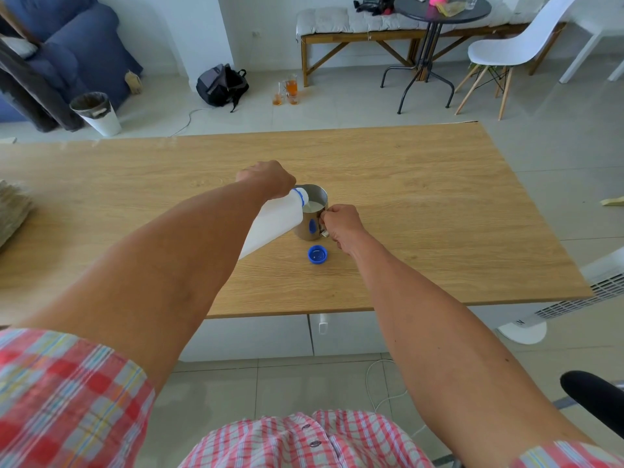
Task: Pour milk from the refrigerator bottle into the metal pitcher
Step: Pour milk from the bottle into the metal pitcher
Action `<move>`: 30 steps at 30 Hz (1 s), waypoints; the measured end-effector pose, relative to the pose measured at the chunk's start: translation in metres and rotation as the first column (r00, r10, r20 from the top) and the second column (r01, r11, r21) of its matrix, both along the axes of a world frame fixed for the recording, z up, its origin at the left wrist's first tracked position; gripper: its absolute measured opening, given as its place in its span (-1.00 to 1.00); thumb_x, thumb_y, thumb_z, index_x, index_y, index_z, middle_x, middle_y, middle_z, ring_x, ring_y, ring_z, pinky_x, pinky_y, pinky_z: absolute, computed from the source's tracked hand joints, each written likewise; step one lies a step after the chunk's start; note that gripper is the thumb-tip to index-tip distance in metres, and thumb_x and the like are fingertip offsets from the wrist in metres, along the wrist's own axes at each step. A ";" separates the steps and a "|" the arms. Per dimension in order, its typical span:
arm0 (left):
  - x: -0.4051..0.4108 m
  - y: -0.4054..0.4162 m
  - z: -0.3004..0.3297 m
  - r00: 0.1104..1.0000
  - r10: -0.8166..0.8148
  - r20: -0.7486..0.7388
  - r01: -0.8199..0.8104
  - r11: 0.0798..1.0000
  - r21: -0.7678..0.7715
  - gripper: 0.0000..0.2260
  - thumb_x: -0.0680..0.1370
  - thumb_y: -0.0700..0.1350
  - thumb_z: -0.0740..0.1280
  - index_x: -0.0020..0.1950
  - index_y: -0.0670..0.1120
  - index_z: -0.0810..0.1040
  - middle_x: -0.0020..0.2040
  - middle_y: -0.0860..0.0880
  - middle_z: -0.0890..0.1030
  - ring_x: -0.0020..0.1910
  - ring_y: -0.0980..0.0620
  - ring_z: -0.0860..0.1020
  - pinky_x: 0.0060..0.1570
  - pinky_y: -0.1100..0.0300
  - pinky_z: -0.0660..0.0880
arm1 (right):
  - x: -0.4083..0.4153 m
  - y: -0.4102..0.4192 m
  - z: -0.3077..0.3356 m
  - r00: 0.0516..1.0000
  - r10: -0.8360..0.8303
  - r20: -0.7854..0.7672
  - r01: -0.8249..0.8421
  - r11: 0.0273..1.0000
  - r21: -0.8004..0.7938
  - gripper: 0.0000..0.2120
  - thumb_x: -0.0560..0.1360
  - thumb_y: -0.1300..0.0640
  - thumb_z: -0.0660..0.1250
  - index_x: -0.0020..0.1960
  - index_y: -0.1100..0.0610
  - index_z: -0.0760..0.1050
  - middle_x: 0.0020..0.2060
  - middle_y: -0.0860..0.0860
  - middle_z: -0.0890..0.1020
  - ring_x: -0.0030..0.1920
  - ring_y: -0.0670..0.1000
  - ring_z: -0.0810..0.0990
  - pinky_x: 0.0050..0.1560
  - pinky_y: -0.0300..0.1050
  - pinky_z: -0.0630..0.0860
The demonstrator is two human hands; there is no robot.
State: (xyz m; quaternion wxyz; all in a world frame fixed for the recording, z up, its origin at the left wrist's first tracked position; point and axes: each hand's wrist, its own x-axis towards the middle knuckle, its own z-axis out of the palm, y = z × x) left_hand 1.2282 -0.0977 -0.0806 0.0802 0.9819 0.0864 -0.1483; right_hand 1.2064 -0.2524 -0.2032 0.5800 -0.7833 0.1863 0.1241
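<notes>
Nearest, the blue cap (317,254) lies loose on the table (439,204); beyond it the right hand (342,224) grips the metal pitcher (312,214) handle, while the left hand (268,179) grasps the bottle (273,224), tilted neck-down over the rim.

Short-sleeved red, white and blue plaid shirt (314,440) with small buttons; bare forearms.

Bottle (273,224): white plastic, blue neck ring, uncapped; tilted steeply, mouth down over pitcher rim, milk running out.
Pitcher (312,214): polished metal, upright on wooden table (439,204), side handle to the right; partly filled with milk.
Cap (317,254): blue, lying open side up, just in front of pitcher.
</notes>
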 end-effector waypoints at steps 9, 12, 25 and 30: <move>-0.001 -0.001 0.001 1.000 0.000 -0.003 0.000 1.000 -0.003 -0.79 0.59 0.01 0.18 -0.10 -0.09 0.48 -0.18 -0.07 0.56 -0.14 -0.09 0.57 -0.12 0.08 0.42 | 0.002 -0.001 -0.002 1.000 0.000 0.000 0.000 1.000 0.000 -0.84 0.58 0.27 0.23 -0.09 0.13 0.55 -0.24 0.13 0.53 -0.40 -0.01 0.33 -0.45 -0.17 0.24; -0.002 -0.001 0.002 1.000 0.000 -0.002 0.000 1.000 0.001 -0.79 0.59 0.01 0.18 -0.09 -0.10 0.49 -0.19 -0.07 0.56 -0.16 -0.09 0.56 -0.12 0.09 0.43 | 0.001 -0.001 -0.002 1.000 0.003 0.000 -0.003 1.000 0.003 -0.83 0.57 0.28 0.22 -0.08 0.12 0.55 -0.24 0.12 0.52 -0.39 -0.01 0.33 -0.45 -0.17 0.24; -0.003 -0.003 0.004 1.000 0.001 -0.014 0.000 1.000 0.018 -0.81 0.58 -0.01 0.17 -0.09 -0.10 0.47 -0.19 -0.08 0.54 -0.10 -0.13 0.57 -0.08 0.07 0.44 | 0.002 0.000 -0.001 1.000 0.002 -0.005 -0.002 1.000 0.005 -0.83 0.55 0.30 0.23 -0.08 0.11 0.56 -0.24 0.13 0.52 -0.36 0.01 0.35 -0.44 -0.17 0.23; -0.003 -0.004 0.005 1.000 0.000 -0.013 0.000 1.000 0.020 -0.81 0.59 -0.01 0.18 -0.08 -0.10 0.48 -0.19 -0.08 0.53 -0.09 -0.13 0.57 -0.06 0.06 0.45 | 0.001 0.000 0.001 1.000 0.004 -0.006 -0.004 1.000 0.010 -0.84 0.54 0.30 0.23 -0.08 0.12 0.56 -0.23 0.13 0.53 -0.31 0.04 0.39 -0.44 -0.16 0.24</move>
